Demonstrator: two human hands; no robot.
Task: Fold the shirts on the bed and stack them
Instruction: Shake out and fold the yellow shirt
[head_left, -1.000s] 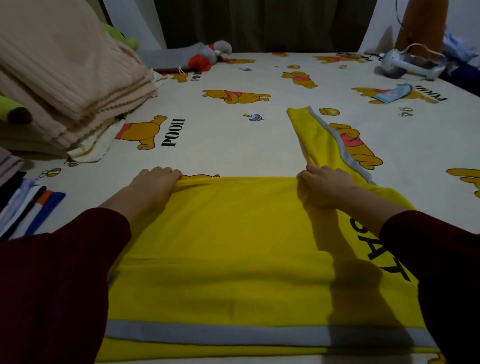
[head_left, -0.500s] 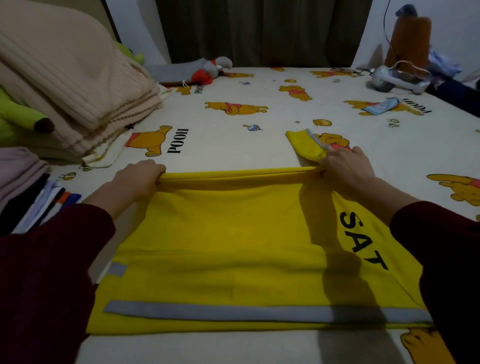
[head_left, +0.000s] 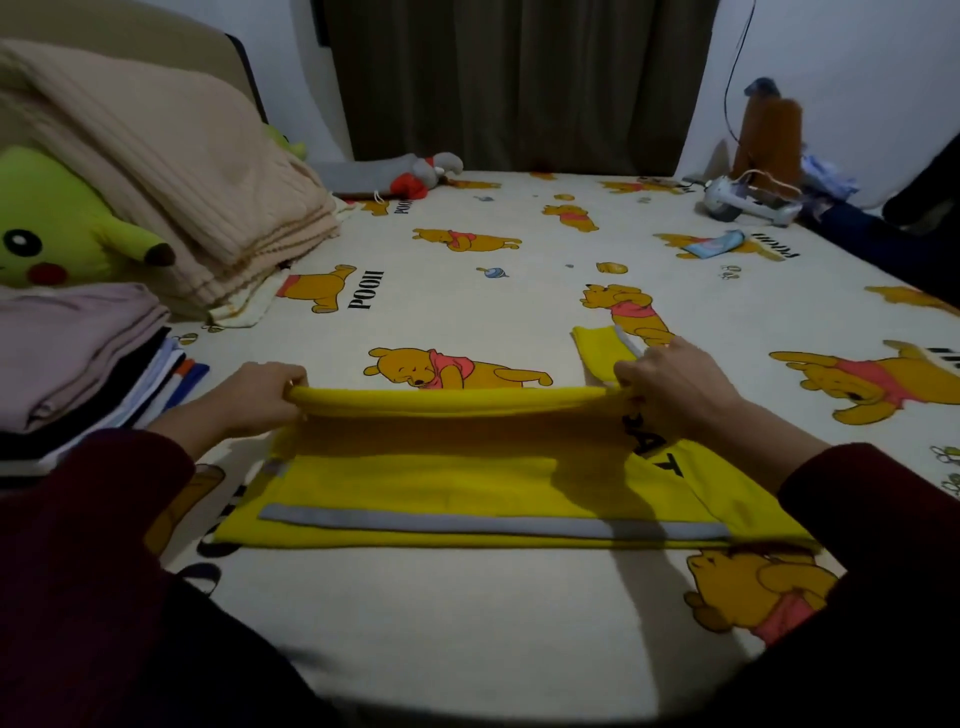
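A yellow shirt (head_left: 467, 483) with a grey stripe and black letters lies across the bed in front of me. Its far edge is lifted off the sheet and stretched between my hands. My left hand (head_left: 262, 397) grips the left end of that edge. My right hand (head_left: 675, 392) grips the right end, partly covering the black letters. A yellow sleeve (head_left: 597, 348) with grey trim sticks out past my right hand. A stack of folded shirts (head_left: 72, 364) sits at the left, a mauve one on top.
The bed (head_left: 467, 613) has a cream sheet with bear prints. A folded beige blanket (head_left: 171, 176) and a green plush toy (head_left: 52, 228) lie at the far left. A grey and red plush (head_left: 415, 174) sits at the back, a white device (head_left: 748, 202) at the far right.
Both hands have pulled the shirt's far edge towards me, and it is now raised off the sheet. The sleeve beyond my right hand shows much shorter. The camera has tilted up.
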